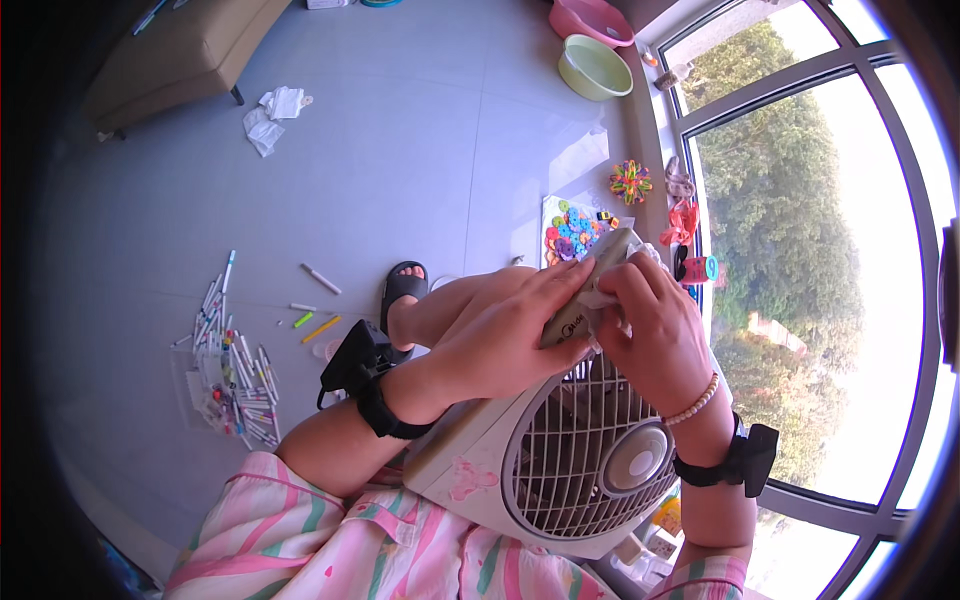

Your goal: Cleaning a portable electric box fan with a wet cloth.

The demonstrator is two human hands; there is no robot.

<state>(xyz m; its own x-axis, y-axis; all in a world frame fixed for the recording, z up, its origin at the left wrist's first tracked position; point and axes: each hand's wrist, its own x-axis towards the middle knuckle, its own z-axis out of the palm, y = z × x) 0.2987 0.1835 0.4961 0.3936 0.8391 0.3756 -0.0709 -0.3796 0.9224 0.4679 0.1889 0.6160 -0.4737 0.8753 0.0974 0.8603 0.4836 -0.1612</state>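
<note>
A box-shaped electric fan (465,457) rests on my lap, its round grille (570,457) turned up and to the right. A pink sticker (472,478) marks one corner of the casing. My left hand (517,330) grips the fan's far end, thumb and fingers on either side of the panel (574,319) that bears the Midea name. In my right hand (652,322) is a crumpled white tissue (598,298), pinched against that same panel. Part of the tissue is hidden by my fingers.
Markers (236,367) lie heaped on the tiled floor at left. Toy pieces (574,232) and a colourful expanding ball (631,182) are near the window (787,262). Beyond them stand a green basin (596,69) and a pink basin (589,21). White papers (274,116) lie near a brown sofa (187,52).
</note>
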